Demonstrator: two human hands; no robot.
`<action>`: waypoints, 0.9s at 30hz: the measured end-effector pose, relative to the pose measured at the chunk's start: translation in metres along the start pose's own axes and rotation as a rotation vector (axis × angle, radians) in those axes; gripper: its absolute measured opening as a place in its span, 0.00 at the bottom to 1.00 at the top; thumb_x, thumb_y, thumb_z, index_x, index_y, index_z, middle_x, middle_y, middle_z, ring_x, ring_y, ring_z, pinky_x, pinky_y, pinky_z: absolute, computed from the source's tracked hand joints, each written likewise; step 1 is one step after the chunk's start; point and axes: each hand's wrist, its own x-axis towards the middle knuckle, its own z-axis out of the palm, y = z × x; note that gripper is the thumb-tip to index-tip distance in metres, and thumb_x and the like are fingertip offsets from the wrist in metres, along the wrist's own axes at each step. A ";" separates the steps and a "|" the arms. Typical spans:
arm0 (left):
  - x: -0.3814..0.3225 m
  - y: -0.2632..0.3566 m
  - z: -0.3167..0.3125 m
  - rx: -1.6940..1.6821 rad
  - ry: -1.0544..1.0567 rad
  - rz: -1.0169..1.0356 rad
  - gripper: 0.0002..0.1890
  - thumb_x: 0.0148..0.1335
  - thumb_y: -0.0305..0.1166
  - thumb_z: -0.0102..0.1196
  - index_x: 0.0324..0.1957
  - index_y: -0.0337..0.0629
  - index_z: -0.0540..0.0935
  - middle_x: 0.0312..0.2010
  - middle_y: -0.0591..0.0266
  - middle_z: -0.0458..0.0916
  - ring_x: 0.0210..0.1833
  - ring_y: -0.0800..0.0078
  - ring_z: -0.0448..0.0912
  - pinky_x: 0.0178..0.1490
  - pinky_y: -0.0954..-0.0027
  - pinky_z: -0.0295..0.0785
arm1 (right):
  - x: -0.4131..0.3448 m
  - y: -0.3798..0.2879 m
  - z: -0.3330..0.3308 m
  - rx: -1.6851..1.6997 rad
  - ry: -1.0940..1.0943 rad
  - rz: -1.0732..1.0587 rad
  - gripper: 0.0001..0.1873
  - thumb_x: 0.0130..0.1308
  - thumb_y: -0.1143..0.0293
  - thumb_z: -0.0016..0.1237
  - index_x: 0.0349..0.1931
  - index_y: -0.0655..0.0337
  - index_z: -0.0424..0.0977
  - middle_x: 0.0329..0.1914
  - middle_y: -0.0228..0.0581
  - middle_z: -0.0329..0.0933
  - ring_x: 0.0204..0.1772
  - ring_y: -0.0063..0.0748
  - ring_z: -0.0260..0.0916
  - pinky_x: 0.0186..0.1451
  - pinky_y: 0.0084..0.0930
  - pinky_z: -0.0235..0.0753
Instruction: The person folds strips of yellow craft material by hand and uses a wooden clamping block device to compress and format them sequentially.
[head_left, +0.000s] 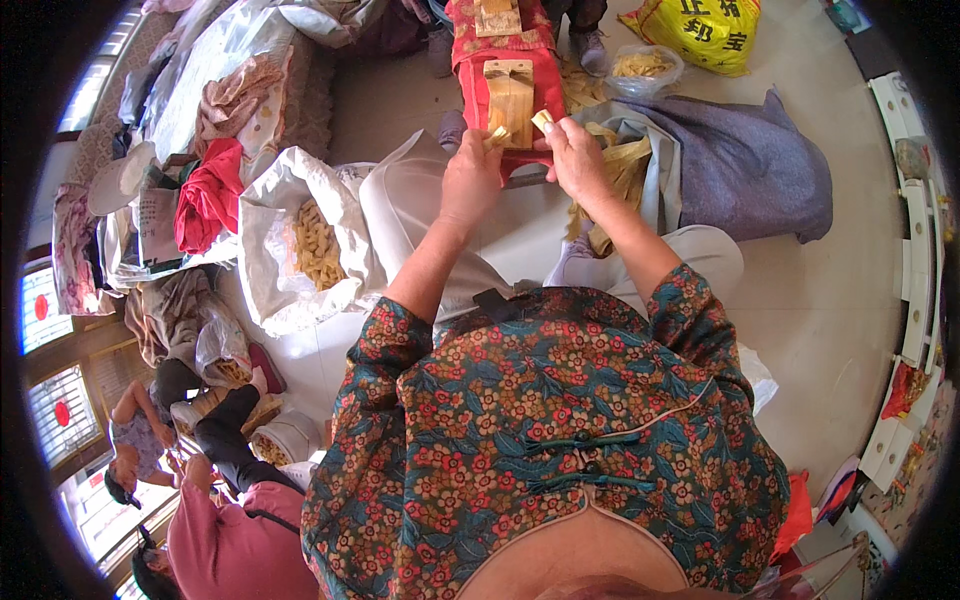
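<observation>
My left hand (474, 169) is closed around a small pale-yellow dried strip (496, 138), at the lower left of a wooden block (511, 105). My right hand (576, 154) pinches another pale-yellow folded piece (542, 119) just right of the block. This block, with a slotted plate at its far end, lies on a red cloth (474, 90) over a narrow bench. Beyond it sits a second wooden block (498, 19). Wide yellow-brown dried strips (628, 166) hang from an open grey-blue sack (750, 161) beside my right forearm.
Left of my knee stands a white sack (259, 247) holding many folded yellow pieces (319, 244). A plastic-lined bowl (646, 67) and a yellow bag (697, 34) are at the far right. Two people (225, 532) sit at lower left; another person's shoes (590, 51) show beyond the bench.
</observation>
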 end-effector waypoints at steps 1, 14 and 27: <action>-0.002 0.002 0.001 0.000 0.016 0.022 0.12 0.60 0.32 0.50 0.43 0.38 0.69 0.32 0.42 0.79 0.36 0.44 0.77 0.39 0.50 0.71 | 0.000 -0.003 -0.003 0.033 0.002 0.026 0.18 0.70 0.58 0.34 0.34 0.67 0.67 0.24 0.46 0.76 0.15 0.36 0.71 0.24 0.33 0.73; -0.023 0.003 0.004 0.440 0.401 0.376 0.14 0.56 0.31 0.54 0.45 0.37 0.74 0.39 0.48 0.77 0.43 0.52 0.75 0.47 0.60 0.70 | -0.009 0.016 -0.016 -0.120 0.028 -0.286 0.14 0.65 0.62 0.46 0.32 0.66 0.73 0.26 0.45 0.75 0.25 0.36 0.73 0.27 0.27 0.68; -0.078 -0.040 0.023 -1.245 -0.503 -0.596 0.12 0.66 0.32 0.45 0.41 0.31 0.75 0.35 0.56 0.78 0.39 0.69 0.76 0.43 0.69 0.72 | -0.102 -0.012 0.014 0.172 -0.430 -0.287 0.08 0.66 0.69 0.45 0.36 0.65 0.71 0.30 0.47 0.73 0.36 0.40 0.74 0.39 0.30 0.70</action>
